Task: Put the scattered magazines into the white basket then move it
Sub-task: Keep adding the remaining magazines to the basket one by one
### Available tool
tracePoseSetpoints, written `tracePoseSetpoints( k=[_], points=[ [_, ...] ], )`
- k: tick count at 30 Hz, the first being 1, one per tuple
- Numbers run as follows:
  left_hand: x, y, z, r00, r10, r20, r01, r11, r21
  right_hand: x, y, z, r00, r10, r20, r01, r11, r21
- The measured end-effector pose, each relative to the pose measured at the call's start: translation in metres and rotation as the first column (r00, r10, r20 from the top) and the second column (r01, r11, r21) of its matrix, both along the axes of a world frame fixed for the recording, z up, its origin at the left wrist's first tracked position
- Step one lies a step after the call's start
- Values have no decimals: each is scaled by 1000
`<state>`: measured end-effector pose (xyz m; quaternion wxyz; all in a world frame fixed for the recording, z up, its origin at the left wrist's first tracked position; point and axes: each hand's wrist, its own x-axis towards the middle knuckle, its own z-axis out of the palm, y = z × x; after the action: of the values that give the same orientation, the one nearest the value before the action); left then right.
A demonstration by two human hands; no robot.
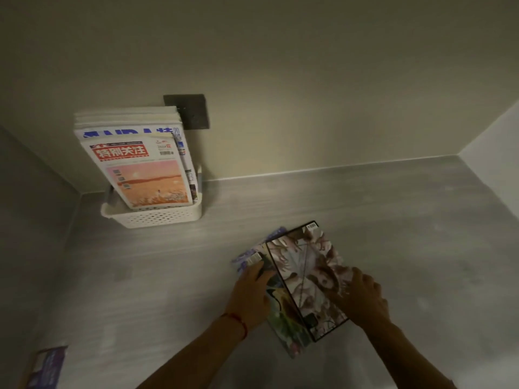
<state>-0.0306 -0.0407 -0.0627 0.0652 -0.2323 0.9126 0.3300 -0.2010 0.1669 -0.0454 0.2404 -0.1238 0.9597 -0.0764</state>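
Note:
A white perforated basket [157, 217] stands at the back left of the grey counter, against the wall. Several magazines stand upright in it, the front one [143, 175] with a red title and an orange picture. Nearer to me lies a small pile of magazines. The top one [306, 273] has a black border and a pale picture; it overlaps a colourful one [280, 313] beneath. My left hand [250, 293] rests flat on the lower magazine's left side. My right hand [362, 299] presses its fingers on the top magazine's right edge. Neither hand has lifted anything.
A purple magazine [46, 366] lies at the counter's front left corner. A dark wall socket plate [191, 110] sits behind the basket. Walls enclose the grey counter [393, 220] at the back, left and right.

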Motion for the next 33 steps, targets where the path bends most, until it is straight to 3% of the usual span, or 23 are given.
tracePoseSetpoints(
  k=[5,8,10,13,15,18,23,25,26,29,31,33],
  points=[
    [3,12,-11,983,-46,176,48,999,-7,5,3,-7,990,93,-105,-90,995,38],
    [8,12,-9,993,-36,110,33,999,29,2,4,-7,990,81,-112,-77,996,42],
    [8,12,-1,998,3,63,-9,996,89,-2,8,-7,965,167,-204,-166,986,21],
    [7,14,18,991,132,-28,-131,991,14,-5,12,5,936,217,-276,-278,939,-202],
    [2,16,35,966,165,-197,-188,977,-100,-7,9,24,926,271,-263,-348,880,-322],
    [-17,18,65,917,23,-399,-140,954,-265,-11,-6,56,802,441,-403,-582,729,-361],
    [-41,1,110,942,-210,-261,43,849,-527,-22,-48,119,580,505,-639,-810,438,-389],
    [-38,-13,124,946,-213,-246,87,895,-437,-22,-66,142,542,508,-670,-839,382,-389],
    [-34,-21,130,939,-175,-296,70,940,-335,-20,-74,152,569,489,-661,-821,386,-421],
    [-20,-43,139,904,45,-426,-102,988,-113,-15,-96,168,758,331,-563,-653,408,-638],
    [-9,-54,140,832,258,-492,-239,966,104,-11,-107,167,853,183,-489,-519,395,-758],
    [4,-64,139,712,505,-487,-324,853,410,-6,-116,157,946,65,-317,-312,449,-837]
  ],
)
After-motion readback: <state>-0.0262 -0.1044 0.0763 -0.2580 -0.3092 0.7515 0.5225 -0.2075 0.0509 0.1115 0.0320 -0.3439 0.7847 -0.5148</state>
